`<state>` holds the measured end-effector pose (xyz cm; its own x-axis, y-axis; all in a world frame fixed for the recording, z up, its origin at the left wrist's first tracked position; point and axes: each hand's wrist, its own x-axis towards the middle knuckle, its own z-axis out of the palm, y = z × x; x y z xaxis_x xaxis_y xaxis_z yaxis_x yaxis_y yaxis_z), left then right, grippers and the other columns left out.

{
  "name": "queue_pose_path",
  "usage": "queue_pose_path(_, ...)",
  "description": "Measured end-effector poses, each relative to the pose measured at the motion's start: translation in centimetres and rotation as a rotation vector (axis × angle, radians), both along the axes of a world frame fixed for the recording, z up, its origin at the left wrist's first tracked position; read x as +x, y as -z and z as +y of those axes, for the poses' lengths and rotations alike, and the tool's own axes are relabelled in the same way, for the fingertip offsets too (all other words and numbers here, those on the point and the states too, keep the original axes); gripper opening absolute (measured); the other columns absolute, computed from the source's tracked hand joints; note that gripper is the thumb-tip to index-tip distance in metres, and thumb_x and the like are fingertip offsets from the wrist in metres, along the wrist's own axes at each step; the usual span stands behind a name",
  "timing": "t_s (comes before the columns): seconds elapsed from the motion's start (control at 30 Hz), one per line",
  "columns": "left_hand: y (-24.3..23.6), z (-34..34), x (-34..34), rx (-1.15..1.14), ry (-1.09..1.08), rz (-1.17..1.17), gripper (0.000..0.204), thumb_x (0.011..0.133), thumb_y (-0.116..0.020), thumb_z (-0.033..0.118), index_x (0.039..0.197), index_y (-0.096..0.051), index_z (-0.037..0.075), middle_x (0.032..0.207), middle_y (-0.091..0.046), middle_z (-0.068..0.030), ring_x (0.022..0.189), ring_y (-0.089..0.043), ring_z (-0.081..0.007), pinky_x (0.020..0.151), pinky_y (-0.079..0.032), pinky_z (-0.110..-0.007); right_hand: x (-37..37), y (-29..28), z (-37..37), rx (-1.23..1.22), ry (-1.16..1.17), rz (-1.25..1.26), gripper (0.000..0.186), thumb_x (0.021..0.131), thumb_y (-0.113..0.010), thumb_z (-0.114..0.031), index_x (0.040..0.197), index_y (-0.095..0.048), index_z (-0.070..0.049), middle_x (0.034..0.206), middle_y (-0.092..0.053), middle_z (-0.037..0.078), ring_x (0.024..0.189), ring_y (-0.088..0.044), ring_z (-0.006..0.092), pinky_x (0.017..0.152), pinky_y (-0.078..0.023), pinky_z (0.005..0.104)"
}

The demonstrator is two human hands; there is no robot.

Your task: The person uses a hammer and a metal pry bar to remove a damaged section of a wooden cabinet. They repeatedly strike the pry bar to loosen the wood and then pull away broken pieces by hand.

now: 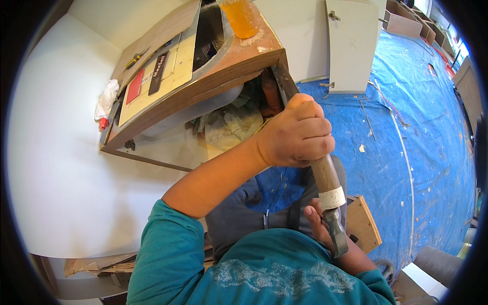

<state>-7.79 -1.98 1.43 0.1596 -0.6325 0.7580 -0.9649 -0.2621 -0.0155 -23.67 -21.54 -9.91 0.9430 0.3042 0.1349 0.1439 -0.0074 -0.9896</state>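
Observation:
My left hand [300, 133] is closed in a fist around the wooden handle of a hammer [327, 177]. The handle slants down toward my body and has a white band near the metal head. That head hangs in front of my right hand [319, 223], covering part of it. My right hand is raised by my lap with its visible fingers stretched; I cannot tell whether it touches the hammer. Beyond my left forearm stands an open wooden cabinet [195, 109] with a cut-out in its top and a plastic bag [231, 127] inside.
An orange container [238, 19], a yellow-handled screwdriver [135, 59] and a red card [134, 86] lie or stand on the cabinet top. A white hinged door panel [352, 51] leans at the back. Blue tarp [432, 132] covers the floor; a wooden block [367, 223] sits beside me.

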Motion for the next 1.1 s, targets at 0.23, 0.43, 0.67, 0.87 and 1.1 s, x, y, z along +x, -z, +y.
queue_pose_path(0.23,-0.1,-0.2,0.2,-0.007,0.004,-0.011,0.018,0.08,-0.074,0.022,0.094,-0.066,0.014,0.089,-0.066,-0.002,0.082,-0.061,-0.0256,0.08,-0.047,-0.043,0.1,0.9,-1.2,0.18,-0.005,-0.421,0.03,0.095,-0.073,-0.02,0.072,-0.061,-0.004,0.068,-0.06,0.014,0.059,-0.062,0.0329,0.058,-0.05,0.0407)
queue_pose_path(0.43,-0.3,0.0,0.1,0.005,-0.002,-0.018,0.017,0.08,-0.074,0.021,0.092,-0.066,0.013,0.088,-0.066,-0.002,0.081,-0.061,-0.0255,0.078,-0.047,-0.043,0.3,0.4,-0.9,-0.1,-0.008,-0.311,0.019,0.092,-0.073,-0.016,0.081,-0.065,-0.003,0.072,-0.064,0.012,0.062,-0.064,0.0297,0.059,-0.051,0.0385)
queue_pose_path(0.67,-0.1,-0.2,0.1,0.008,-0.003,-0.013,0.016,0.08,-0.074,0.02,0.092,-0.065,0.013,0.089,-0.065,-0.0024,0.081,-0.06,-0.0261,0.077,-0.047,-0.043,0.5,0.5,-0.7,-0.073,-0.01,-0.181,0.016,0.094,-0.071,-0.019,0.088,-0.07,-0.004,0.077,-0.066,0.015,0.069,-0.067,0.0348,0.063,-0.054,0.0375)
queue_pose_path(0.87,-0.1,-0.1,0.1,0.006,-0.002,-0.005,0.017,0.08,-0.074,0.019,0.093,-0.065,0.013,0.089,-0.065,-0.0021,0.082,-0.06,-0.026,0.078,-0.046,-0.044,1.2,0.5,-0.9,-0.118,-0.016,-0.294,0.018,0.095,-0.07,-0.018,0.089,-0.072,-0.001,0.083,-0.07,0.018,0.073,-0.07,0.0321,0.066,-0.055,0.0378)
queue_pose_path(1.1,-0.2,-0.3,0.1,0.023,-0.026,-0.032,0.02,0.073,-0.075,0.02,0.087,-0.062,0.015,0.087,-0.058,-0.0008,0.085,-0.059,-0.0243,0.083,-0.046,-0.043,1.2,3.2,-0.3,0.021,-0.067,-0.018,0.017,0.094,-0.072,-0.016,0.091,-0.073,0.001,0.085,-0.07,0.017,0.076,-0.07,0.0285,0.069,-0.055,0.0326)
